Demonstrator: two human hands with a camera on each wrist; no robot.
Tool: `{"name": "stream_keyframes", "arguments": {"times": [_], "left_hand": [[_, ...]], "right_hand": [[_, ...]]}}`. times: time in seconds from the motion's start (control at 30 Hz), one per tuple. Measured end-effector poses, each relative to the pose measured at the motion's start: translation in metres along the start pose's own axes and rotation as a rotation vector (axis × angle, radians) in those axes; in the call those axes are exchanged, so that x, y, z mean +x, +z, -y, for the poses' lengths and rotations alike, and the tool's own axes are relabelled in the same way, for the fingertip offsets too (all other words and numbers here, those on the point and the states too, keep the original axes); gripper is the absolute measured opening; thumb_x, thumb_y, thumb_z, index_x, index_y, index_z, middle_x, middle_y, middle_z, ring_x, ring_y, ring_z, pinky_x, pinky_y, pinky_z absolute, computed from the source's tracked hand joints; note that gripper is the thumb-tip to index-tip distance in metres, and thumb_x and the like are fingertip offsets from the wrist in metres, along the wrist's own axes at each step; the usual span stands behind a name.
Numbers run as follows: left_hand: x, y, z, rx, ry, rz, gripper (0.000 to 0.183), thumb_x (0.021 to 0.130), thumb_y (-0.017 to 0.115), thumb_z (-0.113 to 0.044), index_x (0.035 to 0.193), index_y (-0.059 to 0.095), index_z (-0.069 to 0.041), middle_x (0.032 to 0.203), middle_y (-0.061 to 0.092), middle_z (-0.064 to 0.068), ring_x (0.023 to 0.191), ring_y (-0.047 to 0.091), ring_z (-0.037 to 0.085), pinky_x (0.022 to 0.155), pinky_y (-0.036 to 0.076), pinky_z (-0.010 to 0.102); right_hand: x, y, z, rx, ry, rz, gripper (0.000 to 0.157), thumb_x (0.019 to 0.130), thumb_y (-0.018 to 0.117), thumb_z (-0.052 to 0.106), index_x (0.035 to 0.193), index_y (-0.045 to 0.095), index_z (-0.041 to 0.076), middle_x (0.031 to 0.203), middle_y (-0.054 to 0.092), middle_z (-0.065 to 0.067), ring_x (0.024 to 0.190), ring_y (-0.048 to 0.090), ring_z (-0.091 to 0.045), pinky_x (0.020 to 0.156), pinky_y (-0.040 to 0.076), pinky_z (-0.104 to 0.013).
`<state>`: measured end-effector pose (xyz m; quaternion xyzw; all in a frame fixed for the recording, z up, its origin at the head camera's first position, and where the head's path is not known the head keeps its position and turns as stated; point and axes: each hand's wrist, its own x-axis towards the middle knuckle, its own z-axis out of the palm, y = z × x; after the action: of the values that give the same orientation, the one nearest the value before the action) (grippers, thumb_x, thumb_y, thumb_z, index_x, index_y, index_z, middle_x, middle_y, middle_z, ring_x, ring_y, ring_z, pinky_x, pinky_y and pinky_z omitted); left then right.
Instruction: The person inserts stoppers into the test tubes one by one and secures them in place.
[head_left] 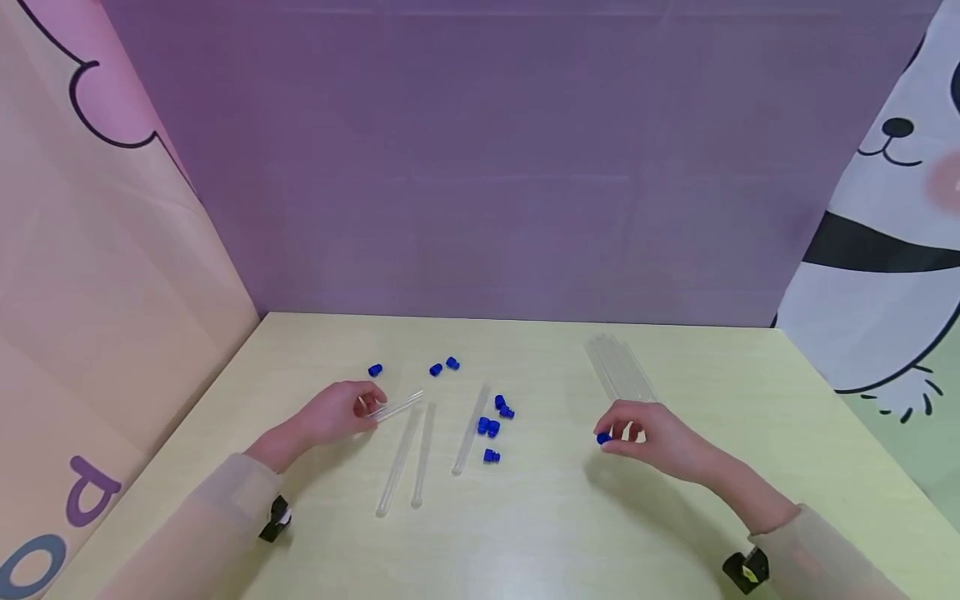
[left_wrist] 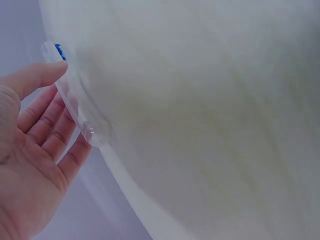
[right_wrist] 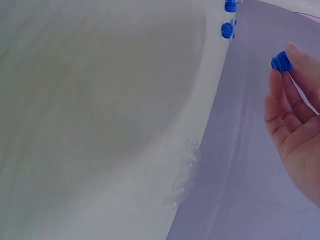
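In the head view my left hand [head_left: 339, 412] pinches a clear test tube [head_left: 399, 406] between thumb and fingers, its far end tilted up to the right. The left wrist view shows the thumb lying across this tube [left_wrist: 84, 112]. My right hand [head_left: 654, 439] pinches a small blue stopper [head_left: 603, 438] between thumb and index finger, over the right side of the table. That stopper [right_wrist: 282, 62] also shows at the fingertips in the right wrist view. Between the hands lie a test tube [head_left: 397, 467], a second tube [head_left: 423, 458] and a third tube [head_left: 470, 433].
Several blue stoppers [head_left: 489, 427] are scattered beside the third tube, and others [head_left: 436, 369] lie farther back. A row of clear tubes [head_left: 617, 367] rests behind my right hand. A purple curtain [head_left: 480, 167] stands along the back edge of the pale table [head_left: 540, 533].
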<state>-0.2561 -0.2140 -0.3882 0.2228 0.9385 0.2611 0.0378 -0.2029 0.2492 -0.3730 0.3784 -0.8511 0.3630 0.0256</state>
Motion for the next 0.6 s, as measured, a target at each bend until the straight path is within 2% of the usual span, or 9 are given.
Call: {"name": "stream_keyframes", "arguments": {"times": [0.13, 0.33, 0.47, 0.6], "left_hand": [[-0.002, -0.002, -0.002, -0.015, 0.032, -0.021, 0.026, 0.083, 0.071, 0.000, 0.109, 0.066, 0.002, 0.084, 0.060, -0.001, 0.073, 0.052, 0.015, 0.063, 0.046, 0.027], [-0.006, -0.007, -0.011, -0.052, 0.138, -0.080, 0.024, 0.083, 0.069, 0.002, 0.108, 0.070, 0.004, 0.086, 0.064, -0.001, 0.075, 0.053, 0.014, 0.060, 0.045, 0.026], [-0.010, -0.006, -0.018, -0.081, 0.127, -0.122, 0.019, 0.084, 0.069, 0.001, 0.103, 0.072, 0.002, 0.089, 0.066, 0.001, 0.077, 0.054, 0.015, 0.060, 0.045, 0.025], [-0.013, -0.002, -0.028, -0.102, 0.094, -0.161, 0.015, 0.085, 0.070, -0.001, 0.100, 0.072, -0.001, 0.088, 0.064, -0.002, 0.078, 0.053, 0.016, 0.059, 0.044, 0.025]], "right_hand": [[0.001, -0.006, 0.000, -0.003, 0.011, -0.010, 0.016, 0.086, 0.074, 0.007, 0.099, 0.067, 0.013, 0.088, 0.063, 0.011, 0.077, 0.060, -0.007, 0.071, 0.050, -0.027], [0.007, -0.013, 0.008, -0.014, 0.034, -0.042, 0.019, 0.084, 0.075, 0.004, 0.098, 0.066, 0.013, 0.087, 0.063, 0.013, 0.077, 0.062, -0.007, 0.075, 0.052, -0.032], [0.012, -0.016, 0.011, -0.014, 0.020, -0.065, 0.022, 0.084, 0.074, 0.002, 0.099, 0.066, 0.016, 0.089, 0.064, 0.013, 0.079, 0.062, -0.008, 0.076, 0.052, -0.029], [0.018, -0.019, 0.013, -0.009, -0.019, -0.083, 0.024, 0.084, 0.073, -0.001, 0.103, 0.069, 0.014, 0.089, 0.064, 0.010, 0.076, 0.061, -0.008, 0.074, 0.052, -0.026]]}}
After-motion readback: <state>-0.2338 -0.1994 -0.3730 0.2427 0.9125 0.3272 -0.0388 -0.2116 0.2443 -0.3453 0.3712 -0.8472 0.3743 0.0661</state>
